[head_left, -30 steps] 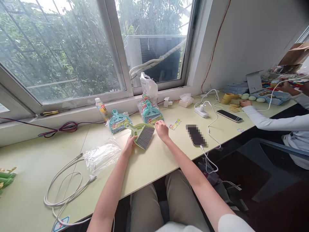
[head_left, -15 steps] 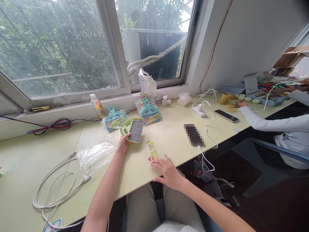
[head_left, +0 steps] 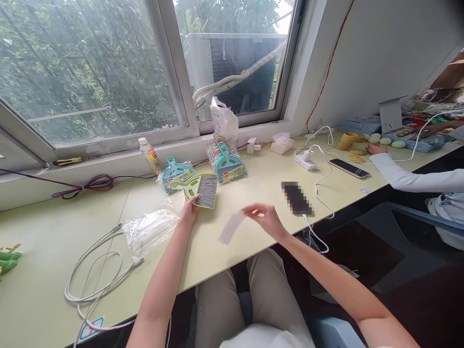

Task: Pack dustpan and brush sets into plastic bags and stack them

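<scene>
My left hand (head_left: pixel 190 209) grips a small green dustpan (head_left: pixel 190 186) together with a hand brush with grey bristles (head_left: pixel 207 190). My right hand (head_left: pixel 264 216) pinches one end of a paper label (head_left: pixel 231 228), whose pale side faces me and looks blurred. The label hangs just above the table, right of the brush. Behind the green set lie a teal dustpan set in plastic wrap (head_left: pixel 176 172) and a stack of wrapped dustpan sets (head_left: pixel 229 164). A crumpled clear plastic bag (head_left: pixel 150 231) rests beside my left forearm.
A coiled grey cable (head_left: pixel 78 285) lies on the left. A bottle (head_left: pixel 148 155) stands by the window sill. To the right are a blurred-out dark device (head_left: pixel 296 199), a phone (head_left: pixel 350 168), a power strip (head_left: pixel 305 162) and a co-worker's sleeve (head_left: pixel 416 178).
My right hand has picked the label up off the table and turned its pale side toward me. My left hand still holds the green dustpan and brush. The view has shifted slightly.
</scene>
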{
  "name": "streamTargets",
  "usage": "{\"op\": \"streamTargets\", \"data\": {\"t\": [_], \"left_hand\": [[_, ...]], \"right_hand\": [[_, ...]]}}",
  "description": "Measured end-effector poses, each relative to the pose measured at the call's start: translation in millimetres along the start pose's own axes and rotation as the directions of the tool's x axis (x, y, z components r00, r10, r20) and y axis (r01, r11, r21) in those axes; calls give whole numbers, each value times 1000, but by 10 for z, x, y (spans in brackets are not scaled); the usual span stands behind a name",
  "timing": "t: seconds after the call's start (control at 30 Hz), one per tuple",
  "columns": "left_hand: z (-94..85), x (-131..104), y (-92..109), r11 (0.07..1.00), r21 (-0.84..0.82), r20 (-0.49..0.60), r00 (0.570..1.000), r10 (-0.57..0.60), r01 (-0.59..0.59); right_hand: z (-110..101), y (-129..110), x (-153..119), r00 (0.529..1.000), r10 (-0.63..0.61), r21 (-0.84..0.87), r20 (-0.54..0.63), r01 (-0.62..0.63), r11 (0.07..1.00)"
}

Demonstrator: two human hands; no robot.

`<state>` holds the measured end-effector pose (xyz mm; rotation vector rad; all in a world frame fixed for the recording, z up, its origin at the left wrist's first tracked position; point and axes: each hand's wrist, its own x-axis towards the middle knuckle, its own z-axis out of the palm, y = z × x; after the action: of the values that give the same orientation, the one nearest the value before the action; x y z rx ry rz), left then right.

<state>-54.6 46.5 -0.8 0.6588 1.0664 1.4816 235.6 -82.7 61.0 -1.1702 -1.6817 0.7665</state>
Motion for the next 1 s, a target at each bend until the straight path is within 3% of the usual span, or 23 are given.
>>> {"op": "streamTargets", "data": {"t": [0.07,0.13,0.2,0.23,0.27,0.33,0.37,0.47,0.53,0.63,1.0], "left_hand": [[-9,-7,-6,1000,-1,13,1000,3,-3],[-26,-18,-8,1000,-16,33,999,-13,13],[-47,-30,-9,998,-43,49,998,-39,41],[-57,-34,-9,997,-61,53,997,-49,53],[-66,-38,-10,995,-83,55,997,-52,57],[-81,-43,-15,991,-125,60,998,-35,42],[-87,-43,-20,990,-139,66,998,-23,32],[-95,-35,-41,990,-141,96,995,-3,16],[-91,-25,-56,991,-136,104,994,11,3],[-78,-23,-66,991,-133,106,994,41,-27],[-55,-72,-81,994,-36,196,975,104,-98]], "right_hand": [[-136,-49,572,967,-62,-11,-247,62,998],[-89,-39,1041,849,-176,-77,-498,159,984],[170,33,1321,706,-320,-170,-632,276,946],[363,90,1383,654,-397,-218,-644,340,915],[580,158,1398,643,-469,-251,-605,404,879],[1020,309,1329,693,-577,-263,-432,515,816],[1211,380,1269,744,-587,-268,-318,524,809],[1559,543,1104,847,-528,-312,-71,483,818],[1600,600,1055,893,-451,-356,-10,418,836],[1520,623,1061,926,-376,-391,18,353,850],[1429,520,1033,954,-266,-390,138,299,871]]}}
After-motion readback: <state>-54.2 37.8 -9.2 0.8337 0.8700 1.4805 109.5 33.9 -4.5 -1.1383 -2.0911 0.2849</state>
